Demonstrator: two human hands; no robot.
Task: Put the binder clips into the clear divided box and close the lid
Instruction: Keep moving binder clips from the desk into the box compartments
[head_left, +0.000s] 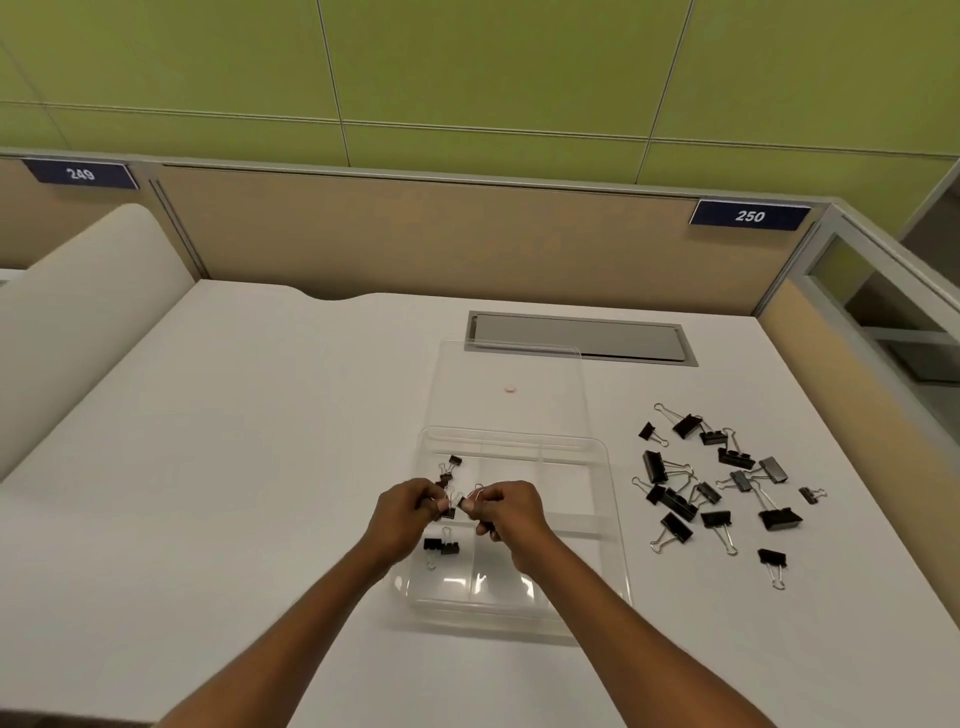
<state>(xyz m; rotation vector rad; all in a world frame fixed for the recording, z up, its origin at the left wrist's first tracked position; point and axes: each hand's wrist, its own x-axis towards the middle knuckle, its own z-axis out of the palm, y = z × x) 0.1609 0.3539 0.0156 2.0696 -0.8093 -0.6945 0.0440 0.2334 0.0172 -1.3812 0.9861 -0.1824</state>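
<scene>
A few clips (441, 546) are lodged in the box (566, 483), held clips (453, 508) are pinched by left grip (410, 512) and right grip (506, 512) above it, the pile (679, 503) is left on the tabletop (260, 467), and the lid (467, 384) is left open

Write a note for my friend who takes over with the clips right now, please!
The left hand and right hand pinch the held clips over the left side of the clear divided box; one clip or two, unclear.
The box sits on the table, lid open, swung back.
Done: a few boxed clips lie in left compartments.
Left: drop the held ones in, move the loose pile right of the box, close the lid.
</scene>
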